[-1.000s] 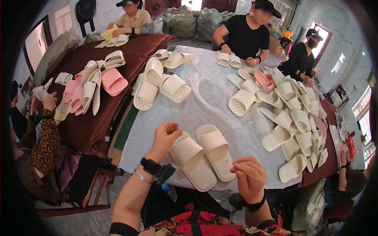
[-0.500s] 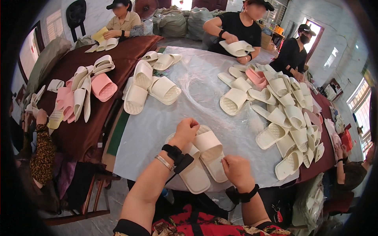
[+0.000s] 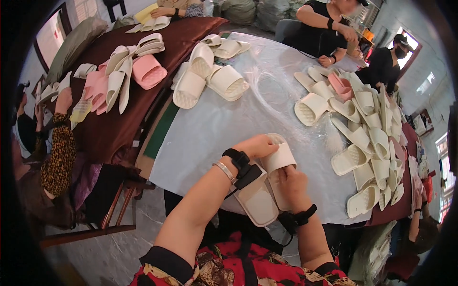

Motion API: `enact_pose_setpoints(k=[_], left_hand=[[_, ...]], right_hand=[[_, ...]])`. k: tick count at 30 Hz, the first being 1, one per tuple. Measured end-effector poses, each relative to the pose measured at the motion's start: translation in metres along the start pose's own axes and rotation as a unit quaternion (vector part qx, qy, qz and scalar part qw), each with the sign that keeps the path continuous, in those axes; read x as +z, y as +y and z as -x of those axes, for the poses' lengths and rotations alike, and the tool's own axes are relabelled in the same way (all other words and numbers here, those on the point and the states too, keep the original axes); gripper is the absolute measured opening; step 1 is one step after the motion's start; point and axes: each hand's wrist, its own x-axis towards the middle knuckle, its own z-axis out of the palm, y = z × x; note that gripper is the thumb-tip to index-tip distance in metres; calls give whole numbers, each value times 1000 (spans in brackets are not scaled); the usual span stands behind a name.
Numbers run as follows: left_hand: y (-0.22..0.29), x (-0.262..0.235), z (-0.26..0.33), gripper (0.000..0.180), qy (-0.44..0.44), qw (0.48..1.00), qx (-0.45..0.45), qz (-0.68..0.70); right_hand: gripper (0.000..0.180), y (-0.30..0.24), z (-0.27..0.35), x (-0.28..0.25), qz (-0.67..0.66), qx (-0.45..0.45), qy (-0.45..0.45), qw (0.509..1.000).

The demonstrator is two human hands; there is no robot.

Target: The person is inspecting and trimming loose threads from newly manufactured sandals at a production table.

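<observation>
with your left hand [image 3: 257, 148] gripping the strap of the cream slipper pair [image 3: 267, 183] at the near table edge [image 3: 200, 143] and your right hand [image 3: 292, 183] clasping its side, keep both soles aligned.

Far side, beyond the bench, along the top edge: bulging grey-green sacks [image 3: 241, 8], rounded and soft-looking, packed side by side between the seated workers, upper parts cut off by the rim. Near right, below the bench edge: a crumpled see-through plastic bag [image 3: 377, 248], pale with a greenish cast, hanging low beside the dark red cloth; contents too blurred to tell.
</observation>
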Motion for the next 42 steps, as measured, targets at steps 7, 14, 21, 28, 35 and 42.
enact_pose_setpoints(k=[7, 14, 21, 28, 35, 42], left_hand=[[2, -4, 2, 52, -10, 999, -15, -32], [2, -8, 6, 48, -41, 998, -50, -1], [-6, -6, 10, 36, -57, 991, -33, 114], [-9, 0, 15, 36, 30, 978, -83, 190], [-11, -1, 17, 30, 41, 971, -91, 216], [-14, 6, 17, 20, 117, 941, -71, 311]], right_hand=[[19, 3, -2, 7, -37, 23, 5, 999], [17, 1, -5, 3, -21, 15, -2, 1000], [17, -4, -8, -1, -14, 22, -27, 999], [18, 1, -11, 5, -54, -4, -11, 998], [13, 7, -9, 9, -105, -50, 29, 993], [13, 11, -10, 17, -115, -65, 44, 990]])
